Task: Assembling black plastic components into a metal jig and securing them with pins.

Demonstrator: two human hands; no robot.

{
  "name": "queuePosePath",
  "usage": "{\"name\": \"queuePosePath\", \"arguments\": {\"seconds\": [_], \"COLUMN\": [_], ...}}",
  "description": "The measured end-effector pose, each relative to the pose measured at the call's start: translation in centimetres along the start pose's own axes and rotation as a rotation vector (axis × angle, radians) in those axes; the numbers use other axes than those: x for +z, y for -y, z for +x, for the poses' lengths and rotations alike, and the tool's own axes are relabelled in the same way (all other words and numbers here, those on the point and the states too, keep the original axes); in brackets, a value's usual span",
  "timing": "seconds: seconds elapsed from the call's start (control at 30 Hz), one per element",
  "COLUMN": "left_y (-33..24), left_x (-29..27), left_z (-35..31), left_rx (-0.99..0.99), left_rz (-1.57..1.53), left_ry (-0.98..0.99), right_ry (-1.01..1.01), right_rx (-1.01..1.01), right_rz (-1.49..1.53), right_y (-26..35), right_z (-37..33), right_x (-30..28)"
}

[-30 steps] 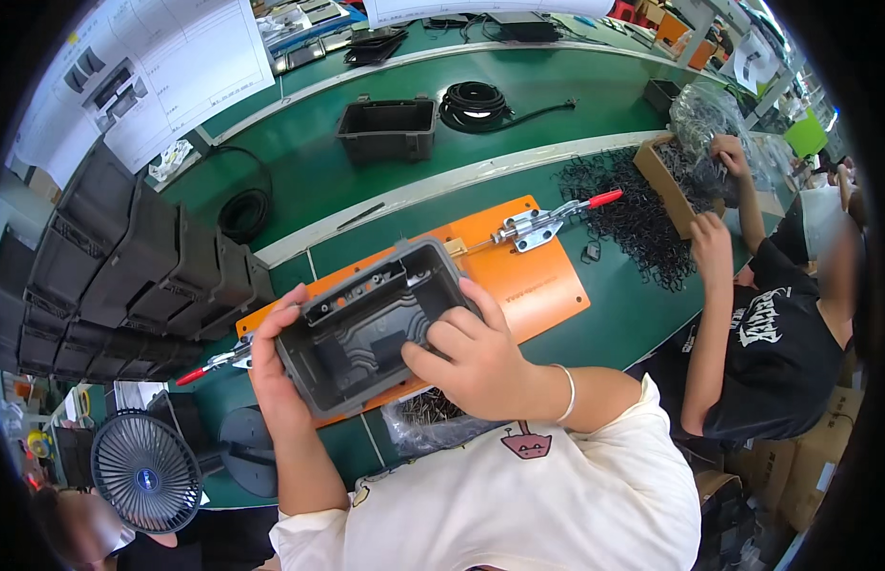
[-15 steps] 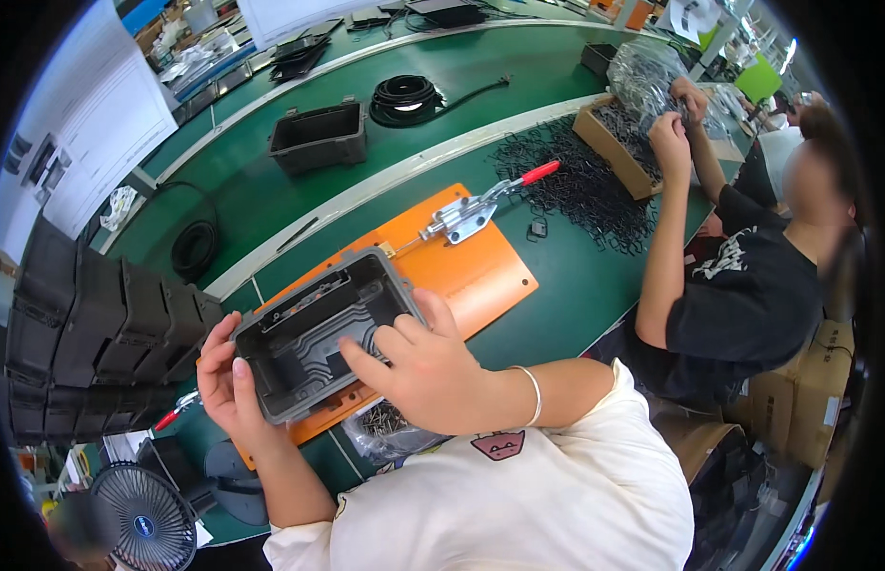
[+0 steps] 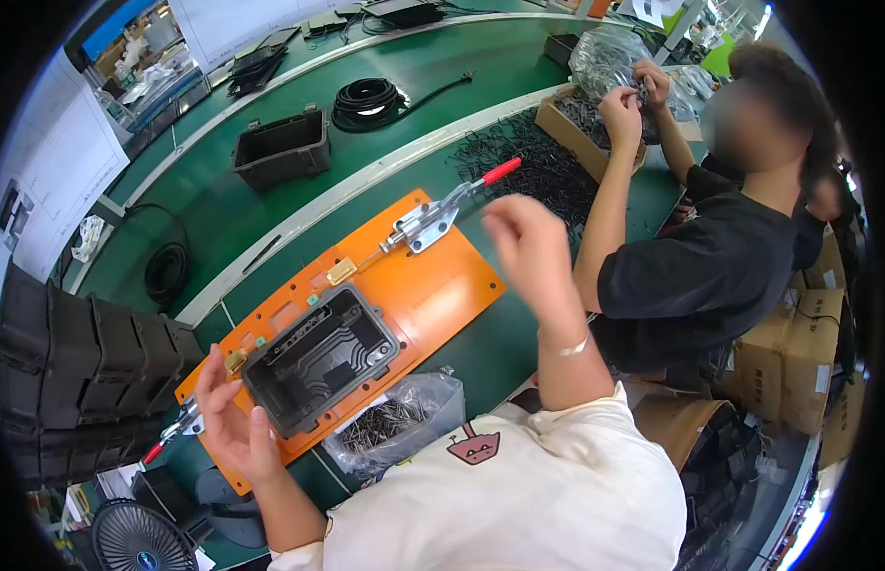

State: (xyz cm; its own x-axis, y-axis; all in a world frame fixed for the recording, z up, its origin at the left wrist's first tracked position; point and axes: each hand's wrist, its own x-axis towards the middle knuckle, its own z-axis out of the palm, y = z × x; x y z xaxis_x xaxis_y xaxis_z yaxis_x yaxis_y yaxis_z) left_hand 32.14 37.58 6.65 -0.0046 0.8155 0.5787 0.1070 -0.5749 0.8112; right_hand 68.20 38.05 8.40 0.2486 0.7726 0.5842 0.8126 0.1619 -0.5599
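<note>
A dark grey, open-topped plastic box (image 3: 320,357) rests on an orange fixture plate (image 3: 452,285), its open side facing up. My left hand (image 3: 238,428) is at the box's left end, fingers apart and holding nothing; whether a fingertip touches the wall I cannot tell. Over the plate's right part, my right hand (image 3: 533,252) hangs just below the red handle (image 3: 502,171) of a metal toggle clamp (image 3: 425,226). Its fingers look bent but are smeared by motion. The clamp's rod reaches toward a brass-coloured block (image 3: 341,271) beside the box. A second red-handled clamp (image 3: 178,425) stands at the plate's left end.
A clear bag of metal pins (image 3: 404,419) lies against the plate's near edge. Stacked dark boxes (image 3: 119,357) stand left. Another box (image 3: 282,150) and coiled black cable (image 3: 366,103) sit beyond. At right, a co-worker (image 3: 709,238) handles a plastic bag above a carton (image 3: 576,138) and scattered black pieces.
The box, earlier held up by my left hand, now sits on the orange plate. My left hand has let go. My right hand has moved from the box to near the clamp's red handle.
</note>
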Motion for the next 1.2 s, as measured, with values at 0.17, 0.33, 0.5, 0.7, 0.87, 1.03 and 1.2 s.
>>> {"name": "queuePosePath", "arguments": {"seconds": [0.17,0.33,0.5,0.7,0.87,1.03,1.2], "left_y": [0.5,0.7,-0.8,-6.4,-6.4,-4.9,-3.7], "left_x": [0.3,-0.1,0.6,3.0,4.8,5.0,5.9], "left_z": [-0.3,-0.6,-0.4,0.3,0.0,-0.3,-0.3], "left_rx": [0.001,-0.03,0.011,-0.078,-0.204,-0.001,0.034], "left_rz": [0.077,0.081,0.133,0.077,0.096,0.385,0.775], "left_ry": [0.12,0.106,0.027,0.506,0.596,0.522,0.555], "right_ry": [0.296,0.119,0.084,0.638,0.827,0.68,0.69], "right_rx": [0.327,0.313,0.646,0.565,0.205,0.27,0.161], "right_rz": [-0.382,-0.238,1.083,1.294,1.183,0.977,0.747], "right_y": [-9.5,-10.4,-5.2,6.7,10.9,10.5,9.5], "right_z": [-0.7,-0.6,0.3,-2.7,-4.4,-1.2,4.0], "right_x": [2.7,3.1,-0.1,0.7,3.5,4.5,9.7]}}
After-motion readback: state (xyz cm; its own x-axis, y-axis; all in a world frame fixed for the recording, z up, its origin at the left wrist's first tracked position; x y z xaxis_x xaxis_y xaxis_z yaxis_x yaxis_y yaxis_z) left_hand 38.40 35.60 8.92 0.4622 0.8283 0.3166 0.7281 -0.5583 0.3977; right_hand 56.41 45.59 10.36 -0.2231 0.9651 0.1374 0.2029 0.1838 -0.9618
